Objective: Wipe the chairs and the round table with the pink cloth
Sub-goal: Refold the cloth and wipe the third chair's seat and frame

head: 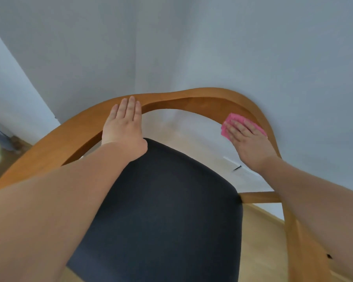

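Observation:
A wooden chair with a curved back rail (pixel 192 98) and a black padded seat (pixel 167 210) fills the view from above. My left hand (pixel 123 125) lies flat on the left part of the rail, fingers together and straight, holding nothing. My right hand (pixel 247 141) presses the folded pink cloth (pixel 231 121) flat against the inner side of the rail at the right. The cloth sticks out past my fingertips. The round table is not in view.
The chair stands close to a white wall corner (pixel 135 47). Light wooden floor (pixel 261 241) shows at the right and lower left. A dark object (pixel 0 137) sits at the far left edge by the floor.

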`<move>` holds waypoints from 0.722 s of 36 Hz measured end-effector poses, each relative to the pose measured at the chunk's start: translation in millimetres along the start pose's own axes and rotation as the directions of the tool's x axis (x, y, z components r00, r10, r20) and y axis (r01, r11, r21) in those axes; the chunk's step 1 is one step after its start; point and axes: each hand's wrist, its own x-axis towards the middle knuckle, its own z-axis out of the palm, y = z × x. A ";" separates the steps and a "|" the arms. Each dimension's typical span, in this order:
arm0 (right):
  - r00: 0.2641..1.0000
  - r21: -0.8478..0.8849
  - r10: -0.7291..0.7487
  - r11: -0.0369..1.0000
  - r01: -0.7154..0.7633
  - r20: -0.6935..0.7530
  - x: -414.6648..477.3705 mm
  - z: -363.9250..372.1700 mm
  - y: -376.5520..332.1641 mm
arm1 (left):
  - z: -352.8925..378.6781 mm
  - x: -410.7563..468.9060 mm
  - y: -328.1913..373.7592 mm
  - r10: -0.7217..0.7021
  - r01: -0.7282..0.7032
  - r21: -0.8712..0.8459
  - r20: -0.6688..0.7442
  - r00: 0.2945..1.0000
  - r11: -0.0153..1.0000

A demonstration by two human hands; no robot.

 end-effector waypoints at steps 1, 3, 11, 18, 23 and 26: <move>0.999 0.011 0.017 1.000 -0.018 0.032 -6.5 4.5 -1.8 | -0.3 3.8 3.2 0.009 -0.009 -0.001 0.000 1.000 1.000; 0.995 0.021 0.056 0.998 -0.058 0.085 -18.9 12.8 -5.6 | 0.9 10.7 9.1 0.030 -0.030 0.008 -0.012 0.999 1.000; 0.986 0.005 0.043 0.999 -0.044 0.160 -39.0 19.5 -9.6 | 9.4 15.9 13.1 0.044 -0.040 0.067 -0.064 0.997 0.997; 0.998 0.043 0.050 0.998 -0.051 0.034 -17.4 4.9 -4.3 | 13.7 16.1 16.3 0.023 -0.016 0.090 -0.079 0.997 0.996; 0.988 0.077 0.029 0.997 -0.018 -0.153 26.6 -15.3 -1.3 | 17.8 17.5 16.0 0.018 -0.008 0.105 -0.090 0.996 0.994; 0.971 0.072 -0.001 0.997 0.019 -0.239 52.5 -30.1 -5.5 | 20.0 18.2 16.9 0.013 -0.002 0.118 -0.098 0.995 0.993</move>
